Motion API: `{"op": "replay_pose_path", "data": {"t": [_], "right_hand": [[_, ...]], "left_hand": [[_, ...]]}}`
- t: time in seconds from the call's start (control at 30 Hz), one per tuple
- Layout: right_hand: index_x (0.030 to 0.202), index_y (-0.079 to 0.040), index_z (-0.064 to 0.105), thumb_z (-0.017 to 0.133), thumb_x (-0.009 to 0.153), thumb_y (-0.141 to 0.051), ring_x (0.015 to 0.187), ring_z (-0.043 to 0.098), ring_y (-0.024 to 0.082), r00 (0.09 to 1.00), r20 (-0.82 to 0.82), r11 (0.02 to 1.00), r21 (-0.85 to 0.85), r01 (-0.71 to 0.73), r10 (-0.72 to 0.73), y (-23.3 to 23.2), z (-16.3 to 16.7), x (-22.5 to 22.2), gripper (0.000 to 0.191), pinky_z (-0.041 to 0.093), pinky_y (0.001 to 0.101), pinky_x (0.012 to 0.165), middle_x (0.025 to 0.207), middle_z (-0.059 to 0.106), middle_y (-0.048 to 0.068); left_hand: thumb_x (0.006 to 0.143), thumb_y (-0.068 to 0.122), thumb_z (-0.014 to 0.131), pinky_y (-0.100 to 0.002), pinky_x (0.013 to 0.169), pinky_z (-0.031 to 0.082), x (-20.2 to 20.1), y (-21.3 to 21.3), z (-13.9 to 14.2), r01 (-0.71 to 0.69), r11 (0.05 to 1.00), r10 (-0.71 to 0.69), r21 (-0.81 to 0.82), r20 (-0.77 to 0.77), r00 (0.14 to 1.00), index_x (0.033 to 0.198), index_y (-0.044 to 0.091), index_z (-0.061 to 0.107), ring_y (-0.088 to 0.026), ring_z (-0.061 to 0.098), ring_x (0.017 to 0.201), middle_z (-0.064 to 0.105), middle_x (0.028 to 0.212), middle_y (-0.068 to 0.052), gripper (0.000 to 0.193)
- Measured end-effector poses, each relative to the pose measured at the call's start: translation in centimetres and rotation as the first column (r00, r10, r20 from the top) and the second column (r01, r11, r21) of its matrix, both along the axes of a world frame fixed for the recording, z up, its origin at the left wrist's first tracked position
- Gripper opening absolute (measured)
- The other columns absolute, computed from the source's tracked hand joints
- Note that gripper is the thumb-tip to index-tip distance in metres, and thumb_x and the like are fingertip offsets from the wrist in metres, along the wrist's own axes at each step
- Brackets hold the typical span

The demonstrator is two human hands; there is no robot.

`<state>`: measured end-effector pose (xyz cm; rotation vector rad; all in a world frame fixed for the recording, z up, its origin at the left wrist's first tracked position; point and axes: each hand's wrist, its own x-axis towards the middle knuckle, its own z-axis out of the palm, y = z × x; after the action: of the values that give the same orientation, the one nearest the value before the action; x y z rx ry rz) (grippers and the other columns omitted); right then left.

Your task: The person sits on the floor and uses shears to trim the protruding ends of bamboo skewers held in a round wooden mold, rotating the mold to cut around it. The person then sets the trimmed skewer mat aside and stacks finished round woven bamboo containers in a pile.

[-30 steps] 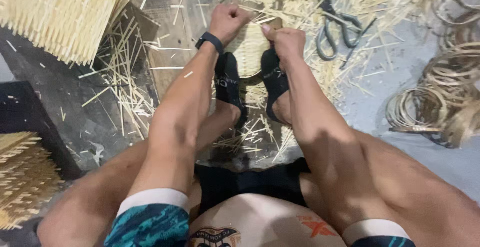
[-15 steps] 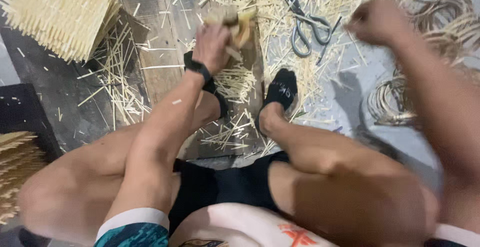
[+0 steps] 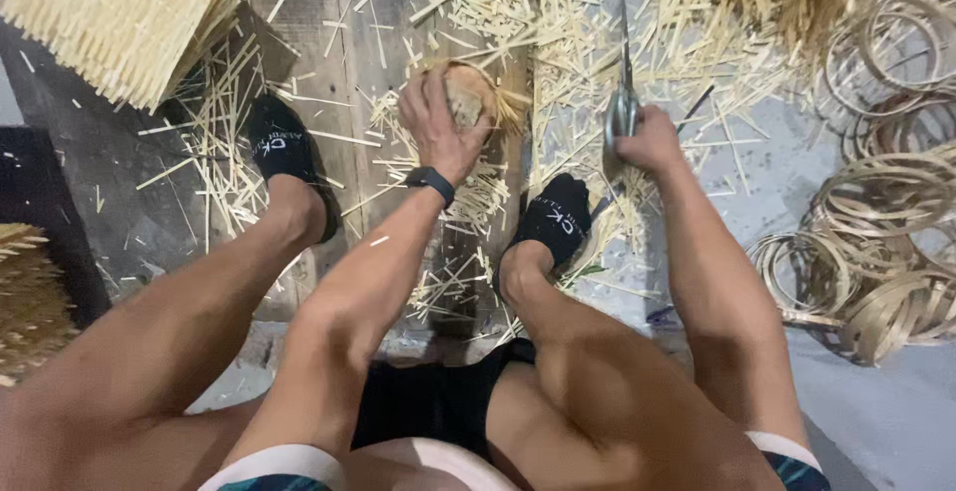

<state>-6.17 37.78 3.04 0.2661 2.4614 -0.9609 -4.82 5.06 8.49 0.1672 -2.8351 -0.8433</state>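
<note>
black socks [image 3: 282, 147], blk wristband [image 3: 430, 181], white-hemmed teal sleeves [image 3: 787, 451].

two bare hands: left hand [image 3: 438, 122] at 12 o'clock, right hand [image 3: 652, 140] at 1 o'clock. one small round woven bamboo piece [image 3: 466, 93]. one pair of grey metal shears [image 3: 622, 103]. two black ankle socks [image 3: 282, 144] [image 3: 556, 217]. one black wristband [image 3: 430, 180]. coiled bamboo strip rings [image 3: 876, 242] at 3 o'clock and loose pale bamboo splints [image 3: 568, 23]: too many to count.

A small round woven bamboo piece [image 3: 466, 98] sits on a worn wooden board [image 3: 299, 23], left of long metal scissors [image 3: 623, 93]; coiled bamboo hoops [image 3: 876, 242] lie far right.
</note>
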Motion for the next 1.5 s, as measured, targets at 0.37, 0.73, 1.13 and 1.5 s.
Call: {"op": "replay_pose_path", "data": {"t": [0.37, 0.73, 1.13, 1.5], "right_hand": [[0.086, -0.002, 0.068, 0.082, 0.089, -0.034, 0.053, 0.056, 0.009, 0.945, 0.121, 0.878, -0.349, 0.326, -0.303, -8.9, 10.3, 4.7, 0.035, 0.048, 0.0275, 0.045, 0.065, 0.06, -0.001], [0.072, -0.003, 0.06, 0.078, 0.088, -0.049, 0.048, 0.053, 0.016, 0.962, 0.217, 0.948, -0.234, 0.217, -0.167, -12.2, 13.0, 4.2, 0.052, 0.042, 0.0349, 0.045, 0.057, 0.055, 0.006], [0.098, -0.001, 0.064, 0.071, 0.087, -0.026, 0.089, 0.062, 0.036, 0.9, -0.151, 0.821, 0.49, -0.292, 0.41, -7.7, 5.2, 2.3, 0.028, 0.05, 0.0498, 0.076, 0.096, 0.062, 0.019], [0.102, 0.0, 0.064, 0.07, 0.089, -0.032, 0.09, 0.062, 0.033, 0.872, -0.139, 0.791, 0.506, -0.344, 0.469, -7.2, 3.9, 0.0, 0.035, 0.051, 0.0478, 0.078, 0.095, 0.062, 0.018]], "left_hand": [[0.061, 0.017, 0.097, -0.053, 0.114, 0.039, -0.9, -2.6, 0.5, 0.381, 0.916, -0.385, 0.123, 0.01, 0.923, 0.145, 0.012, 0.044, -0.043, 0.043, 0.13, 0.041, 0.142, -0.025, 0.099], [0.07, 0.016, 0.095, -0.05, 0.117, 0.04, 0.5, -3.3, 0.6, 0.311, 0.939, -0.307, 0.148, -0.05, 0.951, 0.143, 0.003, 0.044, -0.047, 0.043, 0.137, 0.041, 0.147, -0.024, 0.09], [0.073, 0.019, 0.094, -0.05, 0.122, 0.041, 1.4, -1.5, 0.9, 0.243, 0.946, -0.249, 0.216, 0.005, 0.968, 0.148, 0.018, 0.05, -0.044, 0.044, 0.145, 0.041, 0.156, -0.02, 0.087], [0.078, 0.011, 0.077, -0.046, 0.117, 0.047, 1.1, -1.7, 1.3, 0.281, 0.922, -0.278, 0.268, -0.05, 0.959, 0.15, 0.018, 0.049, -0.044, 0.051, 0.136, 0.048, 0.148, -0.027, 0.078]]}}
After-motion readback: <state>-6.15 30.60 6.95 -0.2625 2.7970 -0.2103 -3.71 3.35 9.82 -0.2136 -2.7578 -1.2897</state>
